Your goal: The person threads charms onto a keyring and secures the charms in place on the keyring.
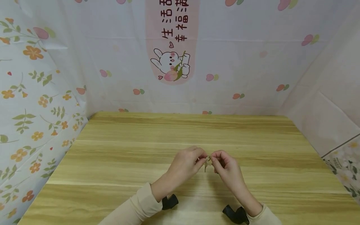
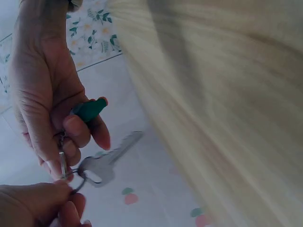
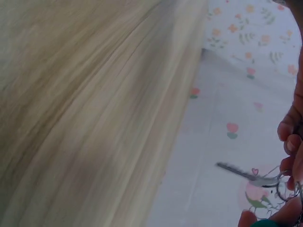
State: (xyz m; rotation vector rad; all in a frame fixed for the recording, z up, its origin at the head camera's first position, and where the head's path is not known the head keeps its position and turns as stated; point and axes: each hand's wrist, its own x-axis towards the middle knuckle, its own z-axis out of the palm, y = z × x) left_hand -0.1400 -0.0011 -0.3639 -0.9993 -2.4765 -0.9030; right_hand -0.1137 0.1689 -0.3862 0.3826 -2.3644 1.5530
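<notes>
Both hands are raised over the table and meet at a small set of metal pieces. In the left wrist view, my left hand (image 2: 31, 203) comes in from the lower left and pinches a metal key ring (image 2: 75, 188). A silver key (image 2: 111, 163) hangs from this ring, its toothed blade pointing up and away. My right hand (image 1: 227, 165) holds a small chain and clasp (image 2: 63, 163) close beside the ring. Within its curled fingers sits a green fob (image 2: 90, 109), whose exact kind I cannot tell. The right wrist view also shows the key (image 3: 251, 178).
The wood-patterned table (image 1: 126, 150) lies beneath both hands. A printed cloth (image 1: 233, 62) with a rabbit picture rises behind it, and a flowered cloth (image 1: 36, 109) hangs on the left. Black wrist-worn pieces (image 1: 236, 215) sit by the sleeves.
</notes>
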